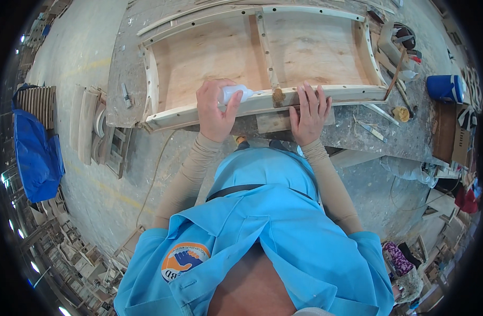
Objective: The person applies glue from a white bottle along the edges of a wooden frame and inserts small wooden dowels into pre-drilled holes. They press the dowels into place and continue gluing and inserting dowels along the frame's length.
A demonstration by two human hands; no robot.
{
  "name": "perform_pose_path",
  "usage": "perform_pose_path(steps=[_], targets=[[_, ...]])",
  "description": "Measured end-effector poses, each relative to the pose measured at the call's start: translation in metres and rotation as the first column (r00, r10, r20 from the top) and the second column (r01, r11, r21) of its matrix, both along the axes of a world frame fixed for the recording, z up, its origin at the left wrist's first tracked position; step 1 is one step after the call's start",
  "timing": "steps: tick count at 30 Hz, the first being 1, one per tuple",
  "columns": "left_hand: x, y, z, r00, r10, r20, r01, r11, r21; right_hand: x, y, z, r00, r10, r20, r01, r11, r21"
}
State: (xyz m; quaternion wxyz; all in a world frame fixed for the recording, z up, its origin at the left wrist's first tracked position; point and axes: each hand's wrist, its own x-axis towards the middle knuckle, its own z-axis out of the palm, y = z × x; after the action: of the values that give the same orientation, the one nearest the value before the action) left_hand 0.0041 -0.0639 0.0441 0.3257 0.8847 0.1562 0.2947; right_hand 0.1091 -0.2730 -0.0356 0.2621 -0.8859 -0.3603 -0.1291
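Note:
On the worktable lies a wooden frame (199, 112) with pale rails around thin plywood panels (215, 50). A center rail (264, 47) splits it in two, and dark holes dot the rails. My left hand (216, 105) is closed around a small white squeeze bottle (234, 95), tipped so its nozzle points right, close to the near rail. A brown patch (278, 97) marks where the center rail meets that near rail. Just right of the patch, my right hand (310, 113) lies on the near rail with fingers stretched out, holding nothing.
A putty knife (126, 96) lies at the table's left end. To the right are a knife-like tool (372, 130), a small yellowish tub (401, 114) and a blue container (444, 88). Curved wooden parts (86, 126) stand at the left, beyond them a blue sheet (37, 158).

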Motion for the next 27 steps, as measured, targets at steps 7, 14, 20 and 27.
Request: perform_pose_path(steps=[7,14,20,27], targets=[[-0.001,0.0,-0.004,1.0,-0.003,0.021,0.003,1.0,-0.018,0.0,-0.001,-0.001,1.0,-0.001,0.008,0.001,1.0,-0.007],[-0.003,0.002,-0.013,0.999,0.041,0.019,-0.034,0.958,-0.284,-0.001,-0.001,-0.002,1.0,-0.002,0.015,0.002,1.0,-0.01],[-0.005,0.016,-0.014,0.987,0.131,0.089,-0.003,0.578,-0.816,-0.001,-0.001,-0.001,1.0,-0.003,-0.001,0.003,1.0,-0.011],[-0.015,0.042,-0.014,0.952,0.207,0.226,0.162,0.283,-0.945,-0.006,-0.008,-0.001,0.997,0.059,0.04,-0.059,0.998,-0.013]])
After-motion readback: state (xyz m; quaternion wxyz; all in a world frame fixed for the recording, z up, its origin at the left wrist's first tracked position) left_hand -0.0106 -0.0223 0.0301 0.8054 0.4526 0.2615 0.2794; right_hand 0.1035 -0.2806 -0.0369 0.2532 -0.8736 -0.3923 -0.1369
